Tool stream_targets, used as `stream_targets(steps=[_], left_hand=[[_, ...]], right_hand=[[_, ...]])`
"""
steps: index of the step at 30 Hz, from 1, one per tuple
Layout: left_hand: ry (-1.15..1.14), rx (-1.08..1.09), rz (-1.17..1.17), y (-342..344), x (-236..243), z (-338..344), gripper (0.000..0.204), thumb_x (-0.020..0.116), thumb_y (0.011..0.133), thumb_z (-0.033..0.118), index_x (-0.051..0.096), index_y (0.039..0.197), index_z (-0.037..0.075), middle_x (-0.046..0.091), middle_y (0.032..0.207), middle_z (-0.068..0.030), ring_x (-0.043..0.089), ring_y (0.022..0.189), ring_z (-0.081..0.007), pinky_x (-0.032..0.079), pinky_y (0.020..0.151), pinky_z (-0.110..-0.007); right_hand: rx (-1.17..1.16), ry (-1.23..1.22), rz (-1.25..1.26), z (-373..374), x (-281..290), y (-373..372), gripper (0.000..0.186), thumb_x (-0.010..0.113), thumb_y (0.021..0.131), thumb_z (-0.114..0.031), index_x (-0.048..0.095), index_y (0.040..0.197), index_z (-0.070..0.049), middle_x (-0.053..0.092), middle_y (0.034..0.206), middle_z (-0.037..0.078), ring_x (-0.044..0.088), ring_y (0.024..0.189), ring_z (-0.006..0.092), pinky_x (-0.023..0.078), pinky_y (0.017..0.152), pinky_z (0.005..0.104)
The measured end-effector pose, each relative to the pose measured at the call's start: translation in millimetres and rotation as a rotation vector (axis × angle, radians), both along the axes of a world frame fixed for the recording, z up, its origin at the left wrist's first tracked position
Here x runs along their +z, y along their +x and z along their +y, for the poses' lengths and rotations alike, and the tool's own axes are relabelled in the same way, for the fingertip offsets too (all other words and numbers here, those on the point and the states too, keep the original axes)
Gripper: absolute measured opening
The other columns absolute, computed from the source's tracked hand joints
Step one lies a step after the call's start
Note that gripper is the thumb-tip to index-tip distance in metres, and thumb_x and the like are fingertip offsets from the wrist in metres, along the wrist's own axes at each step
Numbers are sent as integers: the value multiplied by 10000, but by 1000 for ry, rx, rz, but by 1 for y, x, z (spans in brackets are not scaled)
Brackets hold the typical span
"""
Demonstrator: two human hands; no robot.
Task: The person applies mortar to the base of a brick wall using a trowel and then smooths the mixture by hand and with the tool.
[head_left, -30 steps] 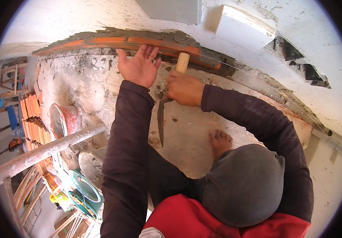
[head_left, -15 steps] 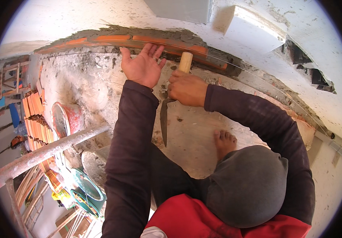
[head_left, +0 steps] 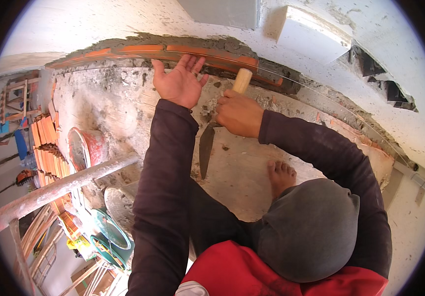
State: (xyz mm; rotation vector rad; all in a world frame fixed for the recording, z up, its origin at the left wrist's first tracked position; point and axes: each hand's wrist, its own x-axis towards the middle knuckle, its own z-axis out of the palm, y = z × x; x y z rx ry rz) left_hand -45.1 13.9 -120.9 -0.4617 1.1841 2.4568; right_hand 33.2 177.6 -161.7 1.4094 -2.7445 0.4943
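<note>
My right hand [head_left: 240,114] is wrapped around the wooden handle [head_left: 242,81] of a trowel. The handle's butt points at the wall, while the pointed metal blade [head_left: 205,148] hangs back toward my legs. Palm up and fingers stretched, my left hand [head_left: 179,84] is empty, its fingertips at the row of orange bricks [head_left: 190,50]. These bricks lie in grey mortar [head_left: 222,43] at the foot of the wall. A thin taut string [head_left: 328,100] runs along them; whether my fingers touch it or the bricks, I cannot tell.
A mortar-stained red bucket [head_left: 94,144] stands at left behind a pale pole [head_left: 69,185]. Beyond are stacked orange bricks [head_left: 50,148] and green tubs [head_left: 111,229]. A white box [head_left: 313,34] juts from the wall near broken holes [head_left: 370,61]. My bare foot [head_left: 281,177] rests on the dusty floor.
My right hand has shifted a little right and toward me with the trowel, whose handle now leans more to the right and whose blade shows broader. My left hand has barely moved.
</note>
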Motion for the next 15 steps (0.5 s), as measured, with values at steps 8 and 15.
stream_targets(steps=[8,15], left_hand=[[-25,-48,18,1,0,-5,1058,190,884,792,95,1537,-34,224,1571,-155,232,1453,-272,138,1145,-506],[-39,-38,7,2,0,-1,1044,185,890,778,90,1539,-34,226,1570,-159,241,1446,-272,140,1143,-504]], right_hand=[[-68,123,-82,24,28,34,118,606,745,-141,690,667,-113,657,737,23,621,804,192,418,813,322],[-168,213,-236,64,36,57,94,616,753,-123,691,809,-116,656,766,32,635,843,200,428,783,354]])
